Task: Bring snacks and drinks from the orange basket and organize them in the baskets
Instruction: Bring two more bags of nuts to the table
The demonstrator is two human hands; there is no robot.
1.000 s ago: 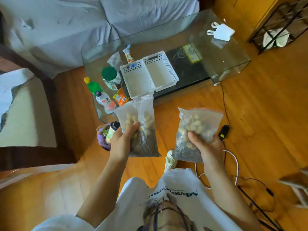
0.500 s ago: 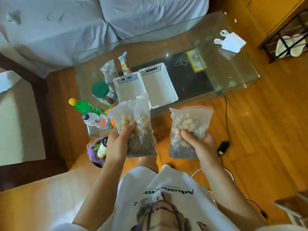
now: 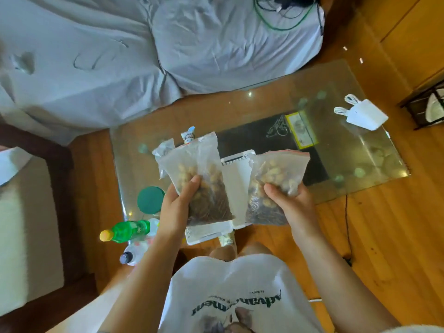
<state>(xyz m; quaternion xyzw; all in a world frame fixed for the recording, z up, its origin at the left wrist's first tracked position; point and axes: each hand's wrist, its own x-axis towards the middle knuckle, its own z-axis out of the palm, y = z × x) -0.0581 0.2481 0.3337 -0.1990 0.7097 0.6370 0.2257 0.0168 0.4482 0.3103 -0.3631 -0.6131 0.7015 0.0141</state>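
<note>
Head view. Left hand (image 3: 176, 207) grips a clear crinkled plastic bag of pale nuts over dark seeds (image 3: 200, 179), thumb across its front, fingers behind. Right hand (image 3: 292, 205) grips a second clear zip bag of the same mix with a red seal strip (image 3: 274, 186), thumb pressed on the front. Both bags are held upright above two white slotted plastic baskets (image 3: 236, 179) set side by side on a transparent glass coffee table (image 3: 336, 97).

On the table's left end: a jar with a round green lid (image 3: 151, 200), a green plastic bottle with a yellow cap (image 3: 125, 231) lying on its side, and a clear bottle with a dark cap (image 3: 133, 254). A small printed snack packet (image 3: 188, 135) shows behind the left bag; its lettering is unreadable. A folded white carrier bag with flat handles (image 3: 362, 114) lies at the table's far right.

White T-shirt (image 3: 230, 294) bears dark print seen upside down, only partly legible.
</note>
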